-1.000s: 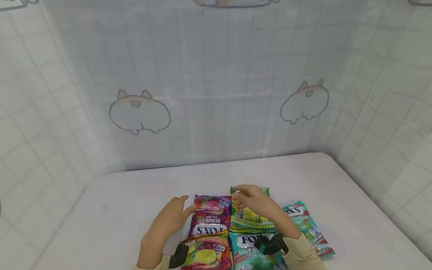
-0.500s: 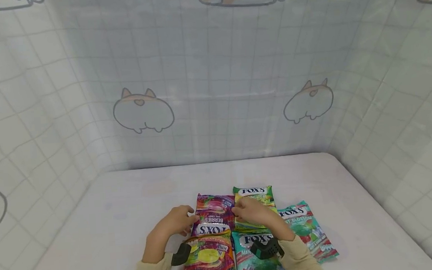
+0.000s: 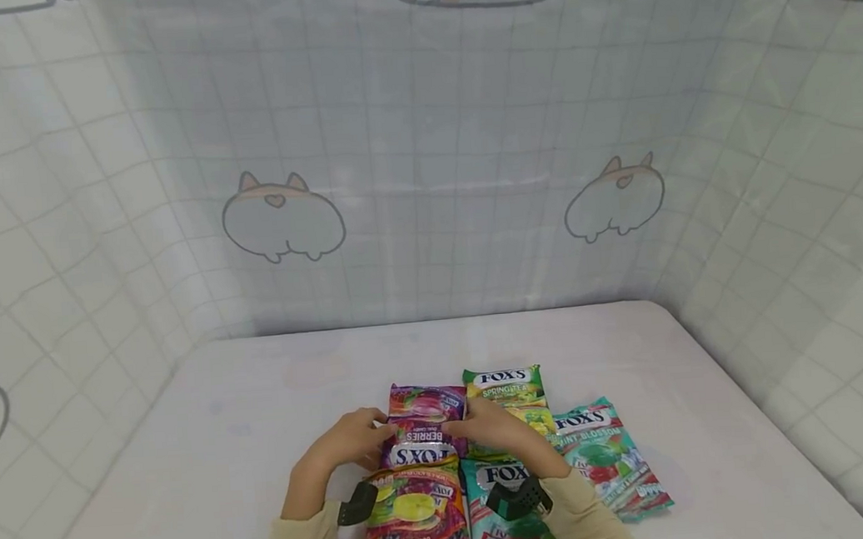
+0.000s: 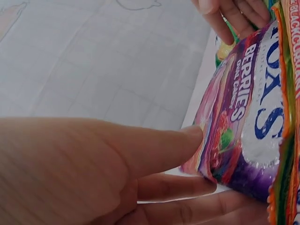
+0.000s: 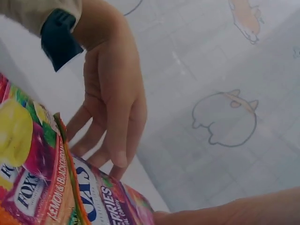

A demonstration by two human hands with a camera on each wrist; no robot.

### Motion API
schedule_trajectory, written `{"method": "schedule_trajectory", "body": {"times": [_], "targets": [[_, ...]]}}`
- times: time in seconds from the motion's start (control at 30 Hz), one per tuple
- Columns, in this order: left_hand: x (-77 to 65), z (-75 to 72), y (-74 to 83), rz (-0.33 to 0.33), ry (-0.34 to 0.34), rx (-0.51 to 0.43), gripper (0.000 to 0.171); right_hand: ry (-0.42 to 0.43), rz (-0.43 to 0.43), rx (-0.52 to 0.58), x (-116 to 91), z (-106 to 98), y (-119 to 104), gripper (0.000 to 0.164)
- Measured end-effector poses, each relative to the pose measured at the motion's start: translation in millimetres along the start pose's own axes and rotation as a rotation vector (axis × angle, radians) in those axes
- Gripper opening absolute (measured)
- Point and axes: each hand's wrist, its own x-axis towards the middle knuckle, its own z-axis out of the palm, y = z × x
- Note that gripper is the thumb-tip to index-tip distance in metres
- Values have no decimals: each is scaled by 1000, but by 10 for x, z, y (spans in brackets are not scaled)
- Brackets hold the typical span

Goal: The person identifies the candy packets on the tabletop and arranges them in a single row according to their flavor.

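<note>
A purple FOX'S Berries candy bag (image 3: 419,412) lies face up, its lettering upside down in the head view. Along its left edge is my left hand (image 3: 356,438), thumb tip at the upper corner and fairly straight fingers (image 4: 187,206) beside the bag. My right hand (image 3: 488,427) is at the bag's right edge, its thumb overlapping the purple wrapper in the head view. Between the hands the Berries bag stays on the table. A red FOX'S Fruits bag (image 3: 416,508) overlaps its near end. Right of it, partly behind my right hand, lies a green-yellow Spring Tea bag (image 3: 507,389).
A teal FOX'S mint bag (image 3: 486,516) lies under my right wrist. Another teal bag, Mint Blossom (image 3: 610,453), lies askew farther right. Beneath them is a white table (image 3: 261,415), with cloth walls (image 3: 428,220) at the back and sides.
My right hand came down from above the Spring Tea bag and moved left to the Berries bag's right edge. My left hand came in against its left edge. The bags stay nearly in place.
</note>
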Motion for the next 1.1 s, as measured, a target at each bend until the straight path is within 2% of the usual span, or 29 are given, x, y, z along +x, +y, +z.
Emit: {"method": "schedule_trajectory", "body": {"times": [0.17,0.23,0.27,0.4,0.5,0.63,0.8,0.93,1.1], "targets": [[4,-1,-18,-4,5,-12,43,38,105,100,-6,3,-7,67],[13,4,-31,-16,7,-28,45,30,107,180,-17,-8,5,82],[21,9,-44,-21,9,-35,45,23,103,225,-16,-16,12,84],[62,21,-79,-29,29,-68,49,-8,49,417,-8,-47,46,77],[86,23,-90,-14,65,-104,54,31,40,468,9,-47,54,75],[91,18,-81,47,128,-177,57,121,41,477,29,-52,42,78],[103,7,-41,117,202,-221,59,146,-15,580,34,-123,-5,79],[104,-12,-10,123,188,-250,59,142,-22,641,26,-178,-37,79],[108,-60,-3,176,108,-293,56,141,-17,645,6,-221,-42,73]]}}
